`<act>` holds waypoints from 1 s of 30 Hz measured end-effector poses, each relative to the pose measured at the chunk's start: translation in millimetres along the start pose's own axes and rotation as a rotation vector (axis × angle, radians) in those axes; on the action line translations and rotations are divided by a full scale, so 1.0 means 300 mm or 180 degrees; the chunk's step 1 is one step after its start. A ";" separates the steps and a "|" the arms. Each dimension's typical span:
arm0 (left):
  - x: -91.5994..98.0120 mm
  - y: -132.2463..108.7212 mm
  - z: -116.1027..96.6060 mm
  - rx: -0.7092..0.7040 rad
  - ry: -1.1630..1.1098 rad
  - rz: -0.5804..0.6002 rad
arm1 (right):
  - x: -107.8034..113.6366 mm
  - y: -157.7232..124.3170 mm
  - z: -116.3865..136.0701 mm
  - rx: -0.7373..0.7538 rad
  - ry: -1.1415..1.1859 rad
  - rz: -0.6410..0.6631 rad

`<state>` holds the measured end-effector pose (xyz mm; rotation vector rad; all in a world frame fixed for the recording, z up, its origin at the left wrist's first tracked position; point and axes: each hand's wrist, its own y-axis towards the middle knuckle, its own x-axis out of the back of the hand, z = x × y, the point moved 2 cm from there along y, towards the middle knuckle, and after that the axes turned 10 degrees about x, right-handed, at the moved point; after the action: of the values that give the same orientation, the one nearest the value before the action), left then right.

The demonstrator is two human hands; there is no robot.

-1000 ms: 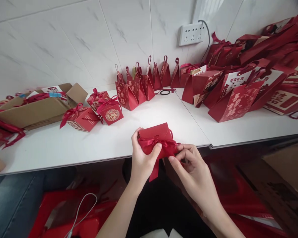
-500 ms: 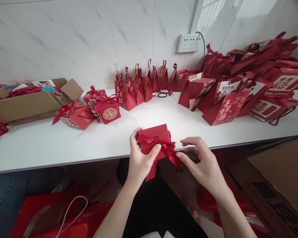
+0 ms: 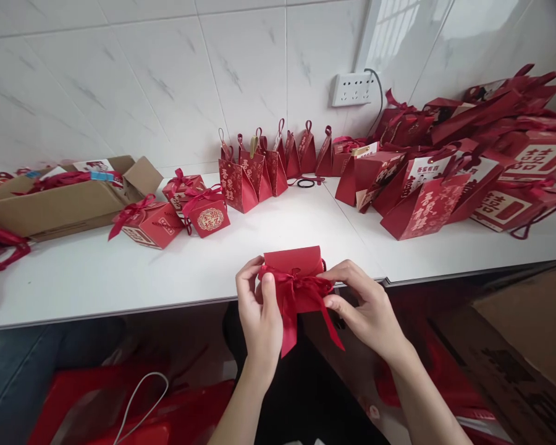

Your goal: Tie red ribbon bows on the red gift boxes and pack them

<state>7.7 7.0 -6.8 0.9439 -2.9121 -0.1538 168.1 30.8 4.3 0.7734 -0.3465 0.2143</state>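
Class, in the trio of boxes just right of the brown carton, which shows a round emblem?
The rightmost box, nearest the left hand; it alone shows a round emblem.

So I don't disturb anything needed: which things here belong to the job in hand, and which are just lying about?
In the job:
red box, held by the left hand
ribbon bow on its front
right hand, at its right side

Apparently lying about:
open carton
black ring
wall socket strip
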 end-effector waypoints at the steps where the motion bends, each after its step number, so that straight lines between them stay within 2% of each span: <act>1: 0.000 -0.002 -0.001 -0.0031 -0.0048 -0.0027 | 0.003 -0.002 0.001 -0.0008 -0.0001 -0.0024; 6: -0.006 -0.016 0.002 -0.0178 -0.0196 -0.0181 | 0.005 -0.011 0.003 -0.0153 -0.0015 -0.0127; 13: -0.015 -0.038 0.009 -0.0233 -0.0395 -0.0675 | -0.025 -0.006 -0.005 -0.1158 0.0334 -0.0585; 16: -0.007 -0.044 0.006 -0.0147 -0.0271 -0.0821 | -0.032 0.003 -0.005 -0.1397 0.0579 -0.0660; 20: 0.001 -0.048 0.011 0.0058 -0.0242 -0.0731 | -0.044 0.006 -0.006 -0.1616 0.0917 -0.0682; 26: -0.012 -0.053 0.013 -0.0251 -0.0059 -0.0717 | -0.080 -0.020 -0.035 -0.1996 0.1581 -0.0989; 30: -0.020 -0.058 0.012 -0.0304 0.0022 -0.0755 | -0.093 -0.034 -0.049 -0.2025 0.1707 -0.1232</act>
<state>22.3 -3.2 -12.7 1.2663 -2.7494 -0.2999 148.8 32.5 -22.7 0.1245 0.2452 -0.0618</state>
